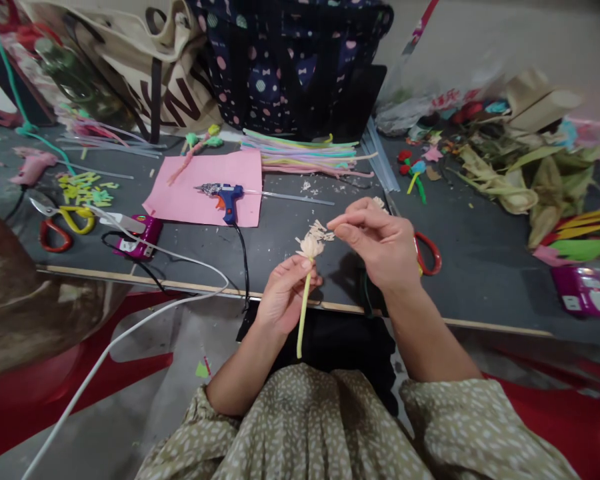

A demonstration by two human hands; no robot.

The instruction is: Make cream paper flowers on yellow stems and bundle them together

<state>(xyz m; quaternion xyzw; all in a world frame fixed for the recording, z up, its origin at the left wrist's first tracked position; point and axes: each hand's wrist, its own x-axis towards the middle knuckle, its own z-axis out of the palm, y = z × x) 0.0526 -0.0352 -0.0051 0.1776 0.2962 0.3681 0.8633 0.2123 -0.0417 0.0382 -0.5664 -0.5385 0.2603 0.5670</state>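
Note:
My left hand (285,293) is closed around a pale yellow-green straw stem (303,313) held upright, just under a cream fringed husk flower head (313,243) at its top. My right hand (375,243) is pinched, thumb and fingers pressed together on the fringed tips of that flower head from the right. Both hands hover over the near edge of the dark grey table (480,267). A blue glue gun (225,195) lies on a pink sheet (205,190) farther back.
Red-handled scissors (430,257) lie behind my right hand. Yellow- and red-handled scissors (63,223) and a magenta box (140,237) sit at the left. Coloured straws (305,157), bags (290,60) and dried corn husks (520,180) fill the back. A white cable (130,327) crosses the lower left.

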